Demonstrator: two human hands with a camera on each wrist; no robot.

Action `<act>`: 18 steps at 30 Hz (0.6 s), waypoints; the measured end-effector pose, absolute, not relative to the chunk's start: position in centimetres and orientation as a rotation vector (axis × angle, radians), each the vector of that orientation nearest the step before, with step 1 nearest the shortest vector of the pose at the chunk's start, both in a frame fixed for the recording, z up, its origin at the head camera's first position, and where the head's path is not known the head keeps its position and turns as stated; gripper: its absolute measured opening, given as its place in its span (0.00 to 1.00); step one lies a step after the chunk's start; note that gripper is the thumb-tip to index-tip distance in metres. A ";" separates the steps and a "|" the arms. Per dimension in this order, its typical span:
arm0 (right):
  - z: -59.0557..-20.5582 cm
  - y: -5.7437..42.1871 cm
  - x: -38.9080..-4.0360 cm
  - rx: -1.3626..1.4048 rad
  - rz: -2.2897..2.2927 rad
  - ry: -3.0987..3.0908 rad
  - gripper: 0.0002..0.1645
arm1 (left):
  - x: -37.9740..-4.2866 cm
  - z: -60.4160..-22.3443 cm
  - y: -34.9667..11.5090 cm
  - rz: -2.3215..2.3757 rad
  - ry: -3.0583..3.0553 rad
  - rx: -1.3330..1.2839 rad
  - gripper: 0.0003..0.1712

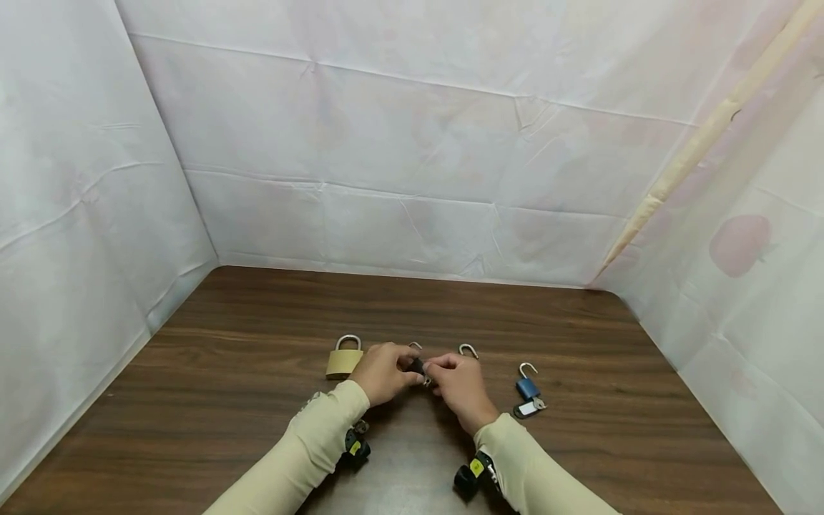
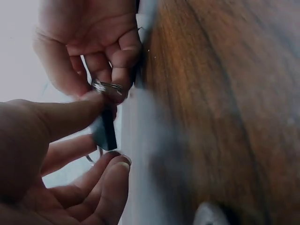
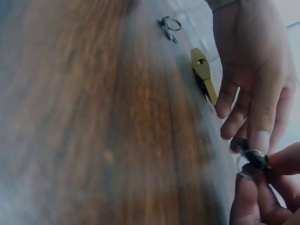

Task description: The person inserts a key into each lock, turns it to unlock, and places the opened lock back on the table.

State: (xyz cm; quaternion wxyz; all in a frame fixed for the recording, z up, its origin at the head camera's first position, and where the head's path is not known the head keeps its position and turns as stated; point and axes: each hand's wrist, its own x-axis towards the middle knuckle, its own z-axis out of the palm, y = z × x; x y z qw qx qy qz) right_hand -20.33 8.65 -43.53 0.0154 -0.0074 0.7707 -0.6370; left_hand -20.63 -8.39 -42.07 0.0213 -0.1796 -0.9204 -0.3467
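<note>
Near the middle of the table, both hands meet at a small dark padlock. My left hand grips its body between thumb and fingers; in the left wrist view the dark body shows with part of its shackle below. My right hand pinches at the opposite end, where a silver key ring hangs among its fingertips. The ring also shows in the right wrist view. Any key there is hidden by the fingers. A large brass padlock with its shackle up stands just left of my left hand.
Right of my right hand lies a blue padlock with its shackle open, a tagged key beside it. Another open shackle rises behind the right hand. Loose keys on a ring lie by the left wrist. White curtains enclose the table.
</note>
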 end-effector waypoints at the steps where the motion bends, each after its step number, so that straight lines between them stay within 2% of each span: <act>1: -43.5 8.6 -20.3 -0.030 -1.961 2.411 0.06 | -20.7 -42.1 -8.3 -1.025 -2.853 -0.572 0.20; 7: -43.2 8.5 -20.2 -0.090 -1.789 2.500 0.07 | -20.9 -41.8 -8.0 -0.759 -2.880 -0.614 0.14; 13: -43.2 8.5 -20.0 -0.167 -1.719 2.530 0.13 | -21.4 -41.5 -8.0 -0.627 -2.887 -0.624 0.05; 18: -43.1 8.5 -20.0 -0.196 -1.688 2.523 0.13 | -21.7 -41.3 -8.1 -0.582 -2.904 -0.615 0.04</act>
